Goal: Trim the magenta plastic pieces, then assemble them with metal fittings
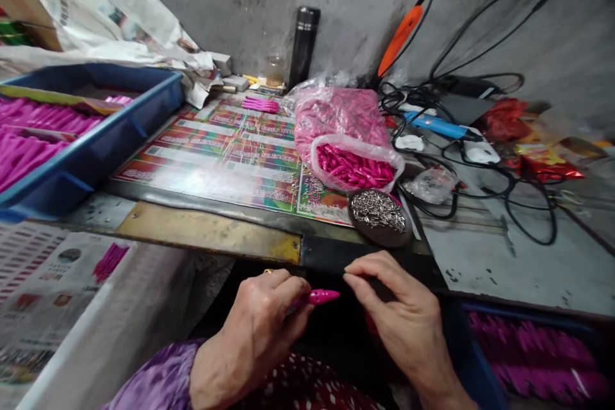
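Our left hand [259,315] gripped a pink pointed piece [325,296]; our right hand [402,306] was pinched closed nearby, whether on anything we couldn't tell.

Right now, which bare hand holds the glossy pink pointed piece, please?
The left hand, with the purple sleeve, grips the piece; the right hand doesn't touch it.

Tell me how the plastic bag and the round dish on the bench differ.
Contents: the plastic bag holds pink pieces; the round dish holds smaller silvery bits.
Look: the bag is see-through and crumpled, the dish dark.
Size: the bag is larger than the dish.
Place: the dish sits nearer the bench edge than the bag.
Both are open and hold many loose pieces.
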A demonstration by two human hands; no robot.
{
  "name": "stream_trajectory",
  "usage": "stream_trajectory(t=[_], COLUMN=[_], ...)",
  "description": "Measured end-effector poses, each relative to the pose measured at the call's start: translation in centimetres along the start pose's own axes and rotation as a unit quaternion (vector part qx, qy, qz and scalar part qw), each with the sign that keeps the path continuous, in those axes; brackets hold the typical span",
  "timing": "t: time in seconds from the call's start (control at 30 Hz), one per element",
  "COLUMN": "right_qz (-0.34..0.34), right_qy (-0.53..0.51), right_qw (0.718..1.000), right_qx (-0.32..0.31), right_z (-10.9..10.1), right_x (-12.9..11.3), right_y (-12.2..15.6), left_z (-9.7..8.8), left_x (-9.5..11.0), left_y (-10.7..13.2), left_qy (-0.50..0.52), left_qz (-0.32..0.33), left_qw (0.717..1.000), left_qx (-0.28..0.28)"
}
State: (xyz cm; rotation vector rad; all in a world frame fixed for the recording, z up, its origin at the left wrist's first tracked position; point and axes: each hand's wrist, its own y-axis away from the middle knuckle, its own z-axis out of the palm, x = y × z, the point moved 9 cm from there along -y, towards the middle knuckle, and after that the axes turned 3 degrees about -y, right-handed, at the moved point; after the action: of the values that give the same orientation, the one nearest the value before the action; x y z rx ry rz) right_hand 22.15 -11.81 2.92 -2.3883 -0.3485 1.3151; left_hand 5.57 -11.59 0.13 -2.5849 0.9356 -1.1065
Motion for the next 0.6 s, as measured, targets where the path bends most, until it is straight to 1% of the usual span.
stream_trajectory(t=[0.07, 0.17, 0.37, 0.53, 0.6], right_qz=[0.018, 0.028, 0.044, 0.055, 0.044], right_qy=[-0.049, -0.083, -0.132, -0.132, -0.111], right_qw=[0.999, 0.996, 0.990, 0.989, 0.992], right_qx=[-0.016, -0.020, -0.036, -0.043, -0.041], right_z=[1.1, 2.0, 3.2, 3.6, 3.5], right_x=[-0.8, -1.4, -0.9, -0.6, -1.0], right_y=[0.7, 1.5, 2.0, 2.2, 2.1], left_z=[0.0, -0.1, -0.2, 0.0, 0.0], left_x=[0.3, 0.7, 1.2, 1.3, 1.3], left_y=[0.1, 0.1, 0.2, 0.4, 0.5], left_qy=[-0.001, -0.004, -0.021, -0.046, -0.054], left_qz=[0.004, 0.015, 0.023, 0.031, 0.034], left_qw=[1.000, 1.000, 0.999, 0.998, 0.998], left_qx=[-0.001, 0.009, 0.018, 0.022, 0.023])
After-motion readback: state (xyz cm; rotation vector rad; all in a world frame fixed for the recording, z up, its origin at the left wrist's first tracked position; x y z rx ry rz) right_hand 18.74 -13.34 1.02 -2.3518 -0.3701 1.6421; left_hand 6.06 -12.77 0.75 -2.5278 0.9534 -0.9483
